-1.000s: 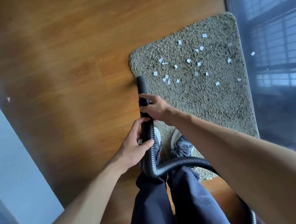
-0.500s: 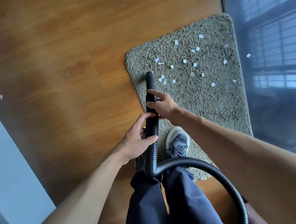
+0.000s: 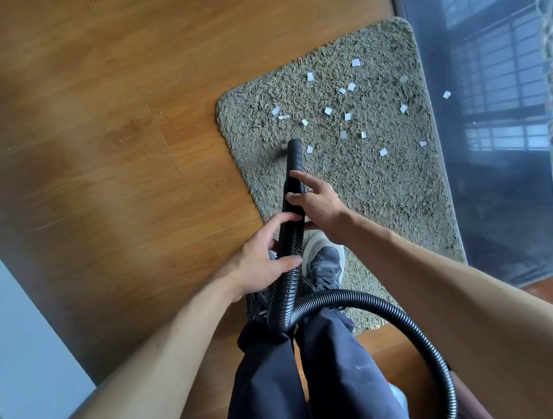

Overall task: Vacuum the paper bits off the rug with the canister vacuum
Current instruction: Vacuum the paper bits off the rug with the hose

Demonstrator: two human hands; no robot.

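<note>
A shaggy grey-green rug (image 3: 385,198) lies on the wooden floor, with several small white paper bits (image 3: 347,116) scattered over its far half. The black ribbed vacuum hose (image 3: 372,301) loops behind my legs, and its smooth black nozzle end (image 3: 295,155) rests on the rug beside the nearest bits. My right hand (image 3: 315,202) holds the nozzle tube with its index finger lifted. My left hand (image 3: 263,261) grips the ribbed hose just below it. The canister is not in view.
Wooden floor (image 3: 109,141) spreads to the left. A glass door (image 3: 496,120) borders the rug's right edge, with one paper bit (image 3: 446,94) lying on it. My shoes (image 3: 324,265) stand on the rug's near end. A pale wall (image 3: 8,319) rises at the left.
The nozzle has moved from the rug's left edge rightward onto the rug and in among the nearest paper bits. The bits closest to its tip are gone. Both hands followed it.
</note>
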